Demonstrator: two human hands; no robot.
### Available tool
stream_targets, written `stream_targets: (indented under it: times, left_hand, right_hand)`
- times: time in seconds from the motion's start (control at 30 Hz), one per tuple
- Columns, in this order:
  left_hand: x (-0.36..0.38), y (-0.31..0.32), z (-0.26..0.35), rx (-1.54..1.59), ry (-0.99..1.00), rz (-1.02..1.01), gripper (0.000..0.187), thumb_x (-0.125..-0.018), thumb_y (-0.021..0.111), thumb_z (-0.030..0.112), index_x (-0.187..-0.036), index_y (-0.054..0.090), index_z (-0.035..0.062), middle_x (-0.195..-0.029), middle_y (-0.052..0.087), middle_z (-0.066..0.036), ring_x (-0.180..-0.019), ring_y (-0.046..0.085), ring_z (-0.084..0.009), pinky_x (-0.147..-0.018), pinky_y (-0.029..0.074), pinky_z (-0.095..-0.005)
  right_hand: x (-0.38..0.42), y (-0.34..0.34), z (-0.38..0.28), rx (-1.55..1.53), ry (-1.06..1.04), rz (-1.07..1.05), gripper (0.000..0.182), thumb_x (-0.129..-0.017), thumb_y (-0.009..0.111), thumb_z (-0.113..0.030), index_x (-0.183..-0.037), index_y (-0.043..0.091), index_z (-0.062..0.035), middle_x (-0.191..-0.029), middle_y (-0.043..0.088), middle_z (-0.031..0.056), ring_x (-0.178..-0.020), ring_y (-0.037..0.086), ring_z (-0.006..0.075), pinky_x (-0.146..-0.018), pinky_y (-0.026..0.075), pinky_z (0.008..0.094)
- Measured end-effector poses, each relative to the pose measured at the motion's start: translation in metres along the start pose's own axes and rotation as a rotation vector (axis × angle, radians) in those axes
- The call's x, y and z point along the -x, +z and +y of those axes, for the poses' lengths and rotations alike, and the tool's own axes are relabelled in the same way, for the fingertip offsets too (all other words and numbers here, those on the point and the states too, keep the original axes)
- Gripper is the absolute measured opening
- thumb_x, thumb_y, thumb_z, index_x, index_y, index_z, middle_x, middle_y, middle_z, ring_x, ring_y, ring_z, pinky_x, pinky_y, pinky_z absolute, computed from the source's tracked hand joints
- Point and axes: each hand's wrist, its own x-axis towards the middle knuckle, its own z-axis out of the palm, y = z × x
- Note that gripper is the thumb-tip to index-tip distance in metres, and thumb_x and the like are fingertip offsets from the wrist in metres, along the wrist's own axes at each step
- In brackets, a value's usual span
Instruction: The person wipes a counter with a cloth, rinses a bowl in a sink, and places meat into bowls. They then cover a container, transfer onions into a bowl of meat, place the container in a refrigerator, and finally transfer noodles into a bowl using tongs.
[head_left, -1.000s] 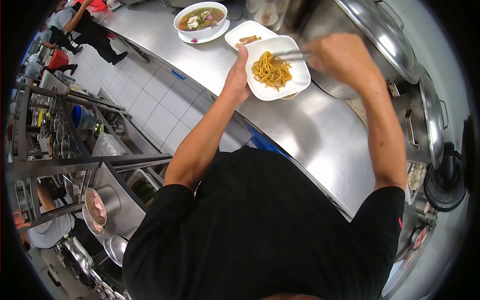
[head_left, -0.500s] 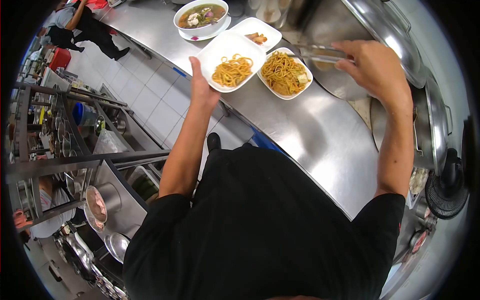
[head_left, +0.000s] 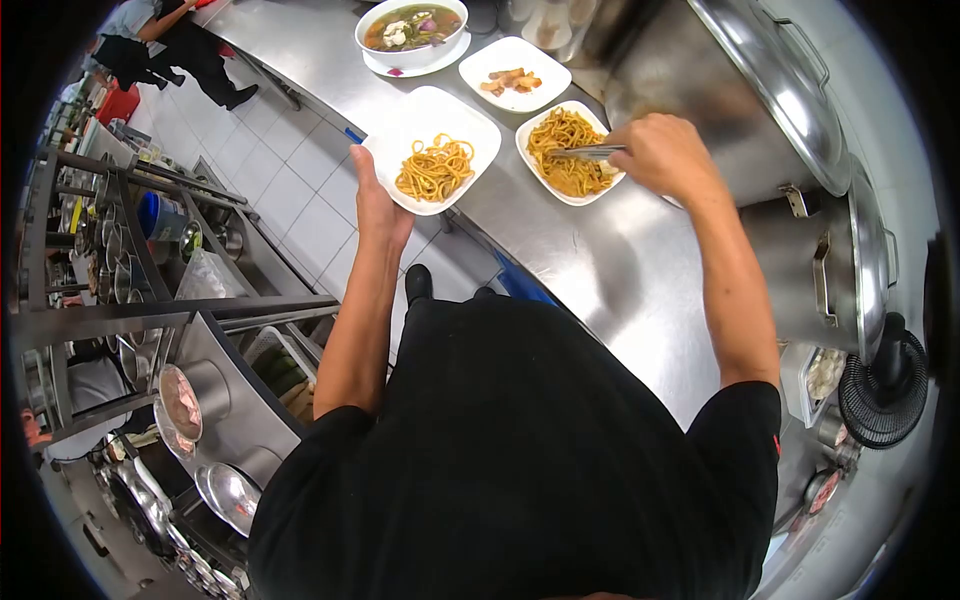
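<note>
My left hand (head_left: pixel 383 208) grips the lower left rim of a white square plate (head_left: pixel 467 122), held up beside the counter. A small heap of noodles (head_left: pixel 435 168) lies on that plate. My right hand (head_left: pixel 665 155) is closed round metal tongs (head_left: pixel 590 152), whose tips are in the noodles (head_left: pixel 562 140) of a second white dish (head_left: pixel 541 184) on the counter. Behind these dishes, a white plate (head_left: pixel 535 64) carries browned pieces of food (head_left: pixel 511 81). A white bowl of soup (head_left: pixel 410 29) stands on a saucer at the back.
The steel counter (head_left: pixel 640 290) runs diagonally, with large lidded pots (head_left: pixel 790 100) along its right side. A black fan (head_left: pixel 882 395) is at the far right. Racks with pots (head_left: pixel 190 395) stand at left. Another person (head_left: pixel 185 50) is at upper left.
My right hand and the tongs have moved left and down, into the second dish's noodles. The held plate has shifted left and down, uncovering the plate of browned pieces.
</note>
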Motion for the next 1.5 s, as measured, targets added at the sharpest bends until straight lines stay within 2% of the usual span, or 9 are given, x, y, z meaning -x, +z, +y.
stream_targets:
  times: [0.17,0.6,0.67,0.77,0.87,1.0,1.13,1.33,1.5]
  left_hand:
    - [-0.006,0.003,0.001,-0.048,0.034,-0.036,0.07,-0.102,0.032,0.056,-0.144,0.035,-0.0003,-0.145,0.045,-0.015,-0.131,0.048,-0.0279,-0.109,0.042,-0.0408]
    - [-0.029,0.059,-0.03,-0.062,-0.186,-0.263,0.073,-0.099,0.038,0.059,-0.143,0.038,0.0003,-0.139,0.052,-0.017,-0.124,0.056,-0.0267,-0.104,0.048,-0.0395]
    - [-0.031,0.065,-0.038,-0.073,-0.199,-0.33,0.075,-0.098,0.039,0.06,-0.144,0.037,0.0002,-0.14,0.051,-0.017,-0.125,0.055,-0.0269,-0.104,0.048,-0.0396]
    - [-0.02,0.078,-0.039,-0.044,-0.233,-0.384,0.078,-0.097,0.04,0.062,-0.144,0.035,-0.0002,-0.141,0.049,-0.018,-0.126,0.054,-0.027,-0.104,0.048,-0.0398]
    - [-0.013,0.082,-0.038,-0.05,-0.254,-0.374,0.081,-0.096,0.041,0.063,-0.146,0.032,0.0,-0.143,0.048,-0.019,-0.127,0.053,-0.0274,-0.105,0.048,-0.0404]
    - [-0.007,0.078,-0.038,-0.045,-0.264,-0.365,0.081,-0.096,0.041,0.063,-0.146,0.032,-0.0001,-0.143,0.047,-0.019,-0.128,0.053,-0.0279,-0.105,0.047,-0.0404]
    - [-0.006,0.078,-0.041,0.005,-0.273,-0.356,0.079,-0.097,0.04,0.062,-0.146,0.032,-0.0002,-0.143,0.048,-0.019,-0.127,0.054,-0.0275,-0.105,0.047,-0.0399]
    - [-0.008,0.058,-0.039,0.021,-0.168,-0.244,0.067,-0.102,0.038,0.053,-0.142,0.038,-0.0003,-0.14,0.051,-0.016,-0.124,0.055,-0.0251,-0.104,0.047,-0.0384]
    - [0.009,-0.009,-0.004,-0.02,0.0,-0.028,0.058,-0.104,0.038,0.047,-0.14,0.043,0.0004,-0.136,0.056,-0.014,-0.125,0.054,-0.0245,-0.107,0.042,-0.0374]
  right_hand:
    - [0.029,-0.055,0.011,-0.059,0.098,0.068,0.025,-0.079,0.067,-0.024,-0.101,0.076,-0.016,-0.082,0.07,0.0156,-0.08,0.066,0.0358,-0.073,0.051,0.0457]
    - [0.073,-0.144,0.025,-0.241,0.054,0.353,0.034,-0.085,0.069,-0.027,-0.111,0.071,-0.0053,-0.09,0.071,0.0165,-0.071,0.063,0.0255,-0.069,0.049,0.0355]
    - [0.068,-0.137,0.007,-0.246,0.107,0.24,0.035,-0.086,0.072,-0.024,-0.114,0.07,-0.0034,-0.09,0.073,0.0125,-0.069,0.059,0.0168,-0.067,0.047,0.0319]
    - [0.048,-0.092,-0.007,-0.046,-0.1,0.197,0.038,-0.081,0.073,-0.025,-0.114,0.071,-0.0061,-0.088,0.071,0.0147,-0.071,0.065,0.0265,-0.068,0.049,0.0363]
    - [0.055,-0.093,-0.019,-0.017,0.031,0.124,0.033,-0.081,0.069,-0.027,-0.11,0.072,-0.0095,-0.085,0.072,0.0139,-0.081,0.068,0.0324,-0.073,0.052,0.0418]
    - [0.067,-0.106,-0.015,-0.143,0.14,0.238,0.034,-0.079,0.071,-0.025,-0.111,0.072,-0.0107,-0.083,0.071,0.0129,-0.079,0.067,0.0325,-0.072,0.052,0.0422]
    - [0.057,-0.074,-0.019,-0.073,-0.031,0.255,0.035,-0.08,0.071,-0.025,-0.112,0.071,-0.0118,-0.086,0.071,0.0114,-0.079,0.067,0.0316,-0.069,0.051,0.0415]
    - [0.094,-0.06,-0.004,-0.344,0.195,0.507,0.039,-0.086,0.07,-0.027,-0.122,0.066,-0.0122,-0.101,0.07,0.0128,-0.077,0.066,0.0277,-0.073,0.051,0.0378]
    - [0.129,0.052,0.015,-0.35,0.391,0.465,0.047,-0.087,0.072,-0.028,-0.131,0.06,-0.0151,-0.096,0.068,0.011,-0.08,0.064,0.0248,-0.071,0.052,0.035]
